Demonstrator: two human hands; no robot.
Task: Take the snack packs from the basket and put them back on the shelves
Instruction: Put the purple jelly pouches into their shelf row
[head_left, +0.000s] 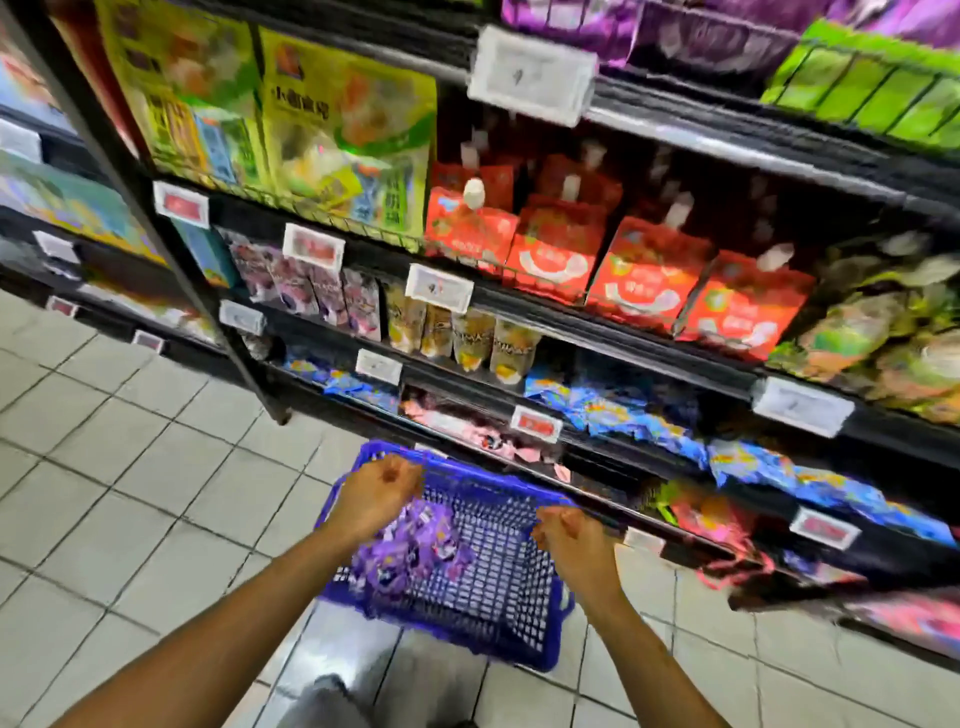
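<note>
A blue plastic basket (498, 587) stands on the pale tiled floor (119, 467), right against the foot of the black shelves (597, 332). Purple snack packs (410, 545) lie heaped in the basket's left half, on its mesh bottom. Both arms reach down over the basket. The left hand (376, 491) hangs above the basket's far left rim, fingers loosely curled, its grip empty. The right hand (566, 530) hovers over the right rim, fingers likewise loosely bent and holding nothing. On the shelves above stand red spouted pouches (644, 275), with blue packs (623, 410) a level lower and yellow-green boxes (343, 130) at the upper left. White price tags (532, 75) clip to the shelf edges. The view is motion-blurred.
</note>
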